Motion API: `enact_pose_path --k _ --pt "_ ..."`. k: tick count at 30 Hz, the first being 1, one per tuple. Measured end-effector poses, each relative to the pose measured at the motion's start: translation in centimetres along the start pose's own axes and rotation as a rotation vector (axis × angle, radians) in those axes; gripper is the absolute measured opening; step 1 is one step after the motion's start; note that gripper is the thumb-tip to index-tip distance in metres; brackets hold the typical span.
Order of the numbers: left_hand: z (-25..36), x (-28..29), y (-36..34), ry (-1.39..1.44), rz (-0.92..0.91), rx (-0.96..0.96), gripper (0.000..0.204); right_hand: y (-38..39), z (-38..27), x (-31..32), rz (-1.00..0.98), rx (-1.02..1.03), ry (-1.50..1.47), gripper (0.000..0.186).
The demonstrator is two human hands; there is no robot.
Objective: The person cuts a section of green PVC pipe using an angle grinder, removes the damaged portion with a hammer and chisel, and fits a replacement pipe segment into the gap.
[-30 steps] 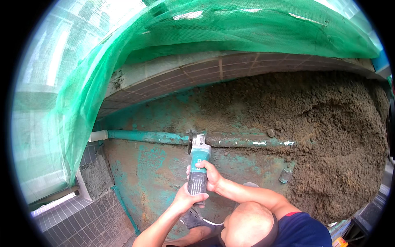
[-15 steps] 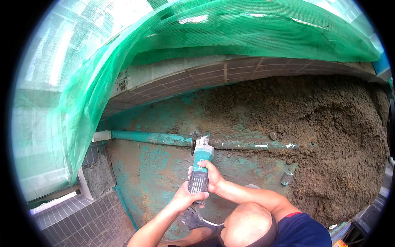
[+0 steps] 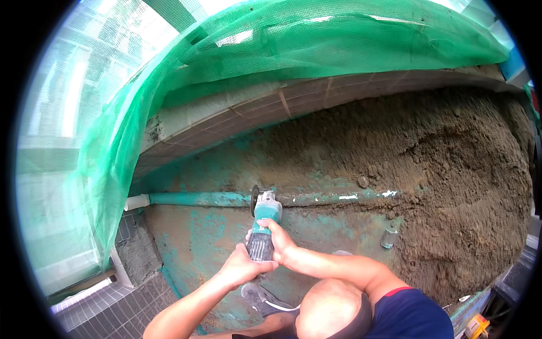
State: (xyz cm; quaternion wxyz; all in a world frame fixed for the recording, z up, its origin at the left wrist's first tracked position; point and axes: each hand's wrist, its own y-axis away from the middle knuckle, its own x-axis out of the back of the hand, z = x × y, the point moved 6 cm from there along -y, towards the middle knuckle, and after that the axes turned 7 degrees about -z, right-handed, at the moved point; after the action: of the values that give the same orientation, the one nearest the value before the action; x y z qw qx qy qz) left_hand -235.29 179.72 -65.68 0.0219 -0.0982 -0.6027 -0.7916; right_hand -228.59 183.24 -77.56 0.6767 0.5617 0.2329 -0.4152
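Observation:
Neither of my hands is in view. A crouched co-worker, with a bare head [image 3: 330,308] and navy shirt [image 3: 412,319], holds a teal-and-grey angle grinder [image 3: 267,211] with both hands. Their right hand [image 3: 280,244] grips its body, and their left hand [image 3: 244,263] is wrapped round the dark rear end. The disc [image 3: 254,200] stands upright across the teal pipe [image 3: 197,199]; I cannot make out whether it touches. The pipe has a white end fitting [image 3: 136,203] at left, and its right part is coated in dirt. A short grey cylinder [image 3: 388,238] lies below the pipe.
Green mesh [image 3: 339,39] hangs over a tiled ledge [image 3: 265,107] at top and left. A heap of damp soil [image 3: 463,203] covers the right. A tiled wall [image 3: 113,311] is at lower left. A small yellow object [image 3: 477,326] sits at bottom right. The co-worker's shoe [image 3: 259,296] is below the grinder.
The view has shifted a little, with grinder and pipe appearing slightly lower. The co-worker's left forearm has swung further left, and more of their shoe shows. Their grip on the grinder remains.

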Motion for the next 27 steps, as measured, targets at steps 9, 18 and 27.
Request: enact_pose_path --k 9,18,27 --pt "4.1 1.4 1.5 -0.093 -0.109 0.126 0.068 -0.2 -0.2 -1.1 0.042 0.003 0.007 0.037" --pt "1.5 2.3 -0.7 -0.12 -0.087 0.141 0.057 -0.1 -0.1 -1.9 0.176 0.005 0.008 0.04" --pt "2.3 2.6 -0.8 -0.068 -0.176 0.211 0.1 -0.1 -0.5 -2.3 0.258 0.065 -0.049 0.034"
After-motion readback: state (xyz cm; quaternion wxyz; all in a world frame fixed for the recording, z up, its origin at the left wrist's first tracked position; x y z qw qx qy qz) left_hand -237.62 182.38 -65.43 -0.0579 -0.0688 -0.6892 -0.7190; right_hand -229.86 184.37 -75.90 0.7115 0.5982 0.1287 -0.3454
